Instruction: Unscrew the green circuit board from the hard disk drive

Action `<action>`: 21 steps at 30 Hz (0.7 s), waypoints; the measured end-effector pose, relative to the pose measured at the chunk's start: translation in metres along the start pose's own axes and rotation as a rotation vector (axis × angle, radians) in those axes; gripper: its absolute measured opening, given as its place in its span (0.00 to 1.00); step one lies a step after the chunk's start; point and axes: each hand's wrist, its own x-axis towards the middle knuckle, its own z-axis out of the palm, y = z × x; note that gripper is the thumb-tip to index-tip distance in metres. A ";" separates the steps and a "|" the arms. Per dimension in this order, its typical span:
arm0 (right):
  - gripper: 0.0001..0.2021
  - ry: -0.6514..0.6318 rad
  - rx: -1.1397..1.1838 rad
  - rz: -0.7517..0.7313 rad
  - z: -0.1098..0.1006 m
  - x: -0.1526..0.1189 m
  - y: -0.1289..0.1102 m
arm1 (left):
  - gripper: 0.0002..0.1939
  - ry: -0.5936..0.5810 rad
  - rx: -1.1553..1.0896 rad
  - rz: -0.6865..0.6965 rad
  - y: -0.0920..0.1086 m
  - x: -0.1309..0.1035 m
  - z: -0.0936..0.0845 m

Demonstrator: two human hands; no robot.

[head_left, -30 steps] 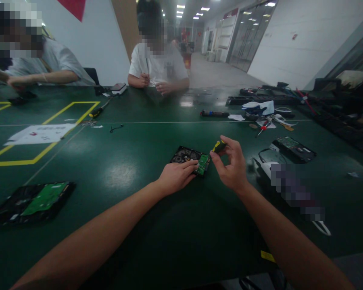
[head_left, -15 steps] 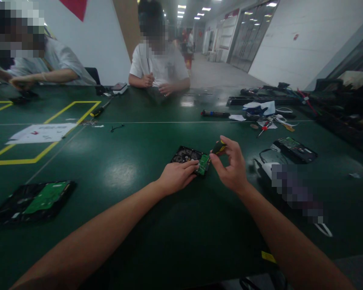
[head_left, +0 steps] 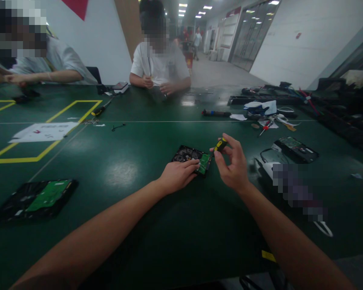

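Observation:
A black hard drive with a green circuit board (head_left: 204, 164) lies on the green table (head_left: 145, 209) in front of me. My left hand (head_left: 178, 175) grips its near edge, fingertips resting on the board. In my right hand (head_left: 231, 163) is a short black-and-yellow screwdriver (head_left: 220, 144), pinched between thumb and fingers. It slants down to the drive's right edge; whether its tip touches is too small to tell.
Another drive (head_left: 48, 195) lies at left, a third (head_left: 296, 149) at right beside a blurred-out object (head_left: 299, 189). Tools, cables and papers (head_left: 44, 132) lie further back. A person (head_left: 160, 64) sits opposite, another (head_left: 54, 60) at back left.
My right hand has turned the screwdriver a little, so more of its yellow shows, and its fingers have shifted slightly. My left hand stays on the drive.

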 end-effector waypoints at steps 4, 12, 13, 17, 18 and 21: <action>0.34 0.050 -0.069 -0.017 0.000 0.000 0.003 | 0.18 0.004 0.015 -0.002 0.000 0.000 0.000; 0.33 0.025 -0.044 -0.012 0.000 0.001 -0.001 | 0.18 0.014 0.013 0.000 0.000 -0.001 0.002; 0.33 0.040 -0.051 -0.019 0.000 0.001 -0.001 | 0.18 0.012 0.014 0.000 0.000 -0.001 0.002; 0.33 0.040 -0.072 -0.032 0.000 0.000 -0.001 | 0.18 0.008 0.016 0.003 -0.001 -0.001 0.002; 0.33 0.025 -0.065 -0.025 0.000 0.000 -0.001 | 0.18 0.008 0.016 0.004 -0.001 -0.001 0.002; 0.33 -0.009 0.006 0.006 0.001 -0.001 -0.001 | 0.18 0.004 0.020 0.002 -0.001 -0.001 0.002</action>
